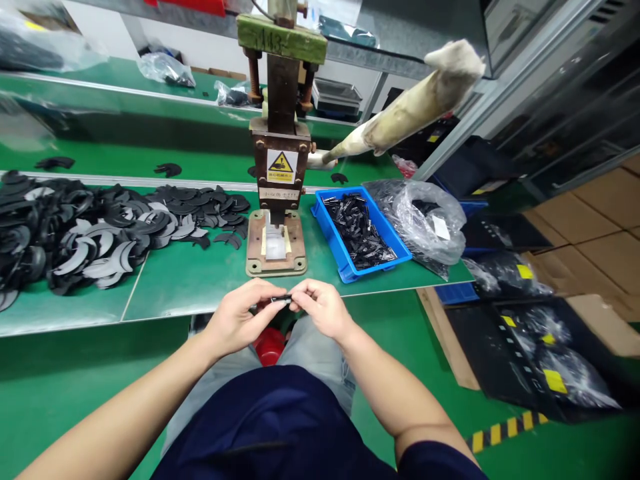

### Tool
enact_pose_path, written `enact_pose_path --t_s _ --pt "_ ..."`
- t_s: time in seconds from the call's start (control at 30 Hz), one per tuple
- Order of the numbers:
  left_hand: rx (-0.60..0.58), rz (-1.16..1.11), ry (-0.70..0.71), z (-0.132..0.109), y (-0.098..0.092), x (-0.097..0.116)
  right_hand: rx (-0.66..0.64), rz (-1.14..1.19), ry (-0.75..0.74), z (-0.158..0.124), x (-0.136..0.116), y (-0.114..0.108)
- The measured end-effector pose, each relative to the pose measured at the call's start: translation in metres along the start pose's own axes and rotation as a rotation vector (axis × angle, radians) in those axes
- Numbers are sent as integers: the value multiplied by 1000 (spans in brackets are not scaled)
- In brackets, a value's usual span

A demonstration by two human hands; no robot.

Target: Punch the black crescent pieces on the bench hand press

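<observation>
My left hand (240,319) and my right hand (323,308) meet just in front of the table edge. Both pinch a small black part (281,299) between their fingertips. Directly beyond them stands a hand press (280,143) with a yellow warning label and a rusty base plate (276,245) holding a white fixture. Its long cloth-wrapped lever (415,103) sticks out to the upper right. A blue bin (357,233) of small black pieces sits right of the press.
A big heap of black crescent-shaped parts (90,227) covers the green table (200,280) at left. A clear plastic bag (425,220) lies right of the bin. Black trays, bagged parts and cardboard boxes (535,347) lie on the floor at right.
</observation>
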State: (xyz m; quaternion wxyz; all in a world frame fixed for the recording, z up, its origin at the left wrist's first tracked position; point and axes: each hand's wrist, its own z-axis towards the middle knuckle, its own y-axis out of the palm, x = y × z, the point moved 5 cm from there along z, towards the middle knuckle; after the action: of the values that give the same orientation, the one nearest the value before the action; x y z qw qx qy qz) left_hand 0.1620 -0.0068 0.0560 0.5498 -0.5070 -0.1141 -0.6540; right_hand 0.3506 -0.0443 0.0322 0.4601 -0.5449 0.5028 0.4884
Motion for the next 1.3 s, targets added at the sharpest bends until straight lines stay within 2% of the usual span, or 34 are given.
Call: enact_pose_path --t_s 0.17,0.27,0.37,0.47,0.53,0.57,0.63,0.67,0.73,0.8,0.9,1.07,1.3 --pt "-11 44 56 4 -11 -3 -23 -146 -17 3 -2 -4" --pt "52 170 -5 18 -29 -27 58 -255 -140 15 -27 -29" --pt "142 320 -114 42 -50 -65 246 -316 -429 33 -89 -68" --pt "119 446 -158 71 -57 -97 358 -434 -758 47 -171 -92" --pt "41 525 -130 88 -53 -109 354 -464 -952 53 -219 -92" --pt "-3 564 -109 94 -49 -113 303 -457 -1011 56 -236 -88" --pt "-91 640 -69 102 -40 -119 201 -446 -1051 61 -256 -75" --pt "-129 674 -54 105 -36 -120 178 -444 -1048 63 -260 -68" --pt "-181 728 -39 108 -30 -122 225 -424 -1040 63 -256 -57" --pt "-209 759 -38 109 -26 -122 310 -363 -1071 56 -244 -51" --pt "-227 786 -52 110 -24 -121 331 -294 -1126 42 -216 -45" --pt "-216 800 -38 109 -24 -121 265 -399 -1181 22 -173 -41" --pt "-245 646 42 114 -25 -126 333 -405 -1206 22 -153 -42"
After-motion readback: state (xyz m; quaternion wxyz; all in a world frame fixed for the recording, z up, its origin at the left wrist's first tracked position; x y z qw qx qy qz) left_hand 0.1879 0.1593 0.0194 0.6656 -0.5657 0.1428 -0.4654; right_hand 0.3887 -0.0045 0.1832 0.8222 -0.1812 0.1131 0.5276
